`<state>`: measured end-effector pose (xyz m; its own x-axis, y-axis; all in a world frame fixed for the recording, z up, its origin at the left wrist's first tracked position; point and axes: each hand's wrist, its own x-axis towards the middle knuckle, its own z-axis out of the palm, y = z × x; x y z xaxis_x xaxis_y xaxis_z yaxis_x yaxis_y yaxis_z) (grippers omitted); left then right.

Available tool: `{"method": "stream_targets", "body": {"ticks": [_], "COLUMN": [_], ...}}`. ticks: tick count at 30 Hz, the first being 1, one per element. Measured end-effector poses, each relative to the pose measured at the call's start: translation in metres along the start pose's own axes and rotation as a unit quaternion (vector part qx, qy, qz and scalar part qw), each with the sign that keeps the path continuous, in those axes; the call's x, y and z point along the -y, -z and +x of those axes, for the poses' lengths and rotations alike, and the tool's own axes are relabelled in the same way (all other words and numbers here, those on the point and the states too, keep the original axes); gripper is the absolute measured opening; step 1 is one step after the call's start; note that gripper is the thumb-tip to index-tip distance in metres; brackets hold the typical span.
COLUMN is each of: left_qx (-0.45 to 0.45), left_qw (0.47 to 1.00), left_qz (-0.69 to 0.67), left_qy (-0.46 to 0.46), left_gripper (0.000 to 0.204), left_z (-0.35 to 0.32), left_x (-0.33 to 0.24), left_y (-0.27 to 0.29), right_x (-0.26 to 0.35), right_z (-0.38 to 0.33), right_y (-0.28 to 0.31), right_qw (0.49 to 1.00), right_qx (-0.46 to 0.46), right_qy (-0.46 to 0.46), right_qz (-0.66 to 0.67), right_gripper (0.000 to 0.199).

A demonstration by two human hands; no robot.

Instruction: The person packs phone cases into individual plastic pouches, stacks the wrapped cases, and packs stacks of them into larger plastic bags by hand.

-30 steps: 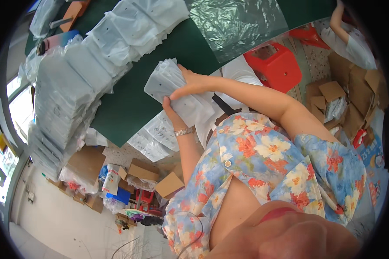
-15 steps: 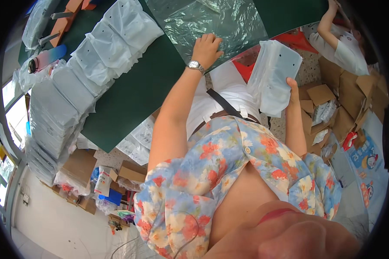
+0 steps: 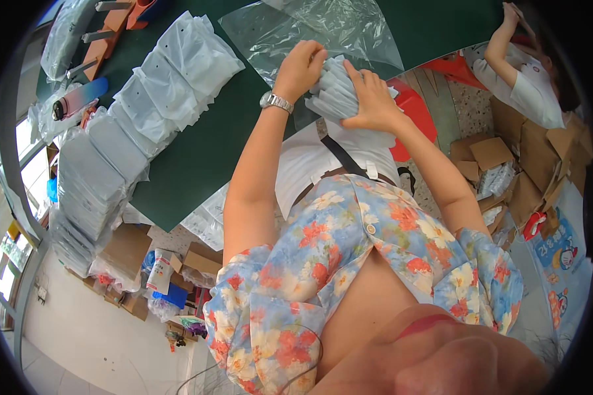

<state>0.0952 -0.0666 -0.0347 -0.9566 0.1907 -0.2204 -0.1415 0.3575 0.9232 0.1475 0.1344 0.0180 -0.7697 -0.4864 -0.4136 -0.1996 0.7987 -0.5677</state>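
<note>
A stack of translucent plastic bags (image 3: 331,95) stands on edge near the table's front edge, its layers fanned and bunched. My right hand (image 3: 375,102) grips its right side, thumb low and fingers over the top. My left hand (image 3: 300,71), with a metal-band watch on its wrist, is closed at the stack's left side. Its fingers are curled inward, and whatever they pinch is hidden. Beneath and beyond both hands, a large clear plastic bag (image 3: 369,26) lies flat and wrinkled on the dark green table (image 3: 201,148).
Overlapping translucent bag stacks (image 3: 158,89) run along the table's left side, with grey wrapped packs (image 3: 89,168) nearer. A bottle (image 3: 79,97) stands beyond them. Red stool (image 3: 415,122) and open cardboard boxes (image 3: 491,151) are at right. Another person (image 3: 524,79) works at far right.
My right hand has brought the bag stack from the right side in over the table's front edge, beside my left hand. My left hand has gone from spread flat to curled.
</note>
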Motion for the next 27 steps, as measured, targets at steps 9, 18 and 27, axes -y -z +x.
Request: {"method": "stream_targets", "body": {"ticks": [9,18,27], "left_qx": [-0.228,-0.189,-0.113], "left_qw": [0.948,0.970,0.981], "left_qz": [0.208,-0.009,-0.003], "left_qy": [-0.077,0.152,0.157], "left_gripper": [0.059,0.063,0.059], "left_z": [-0.100,-0.084,-0.103], "left_x": [0.008,0.054,0.028], "left_y": [-0.017,-0.034,-0.012], "right_x": [0.011,0.028,-0.044], "right_z": [0.039,0.071,0.176], "right_y": [-0.049,-0.041,0.042], "right_qw": [0.960,0.957,0.947], "right_qx": [-0.204,-0.171,-0.283], "right_qy": [-0.103,-0.161,-0.152], "right_qz": [-0.160,-0.170,-0.017], "right_gripper": [0.126,0.130,0.125]}}
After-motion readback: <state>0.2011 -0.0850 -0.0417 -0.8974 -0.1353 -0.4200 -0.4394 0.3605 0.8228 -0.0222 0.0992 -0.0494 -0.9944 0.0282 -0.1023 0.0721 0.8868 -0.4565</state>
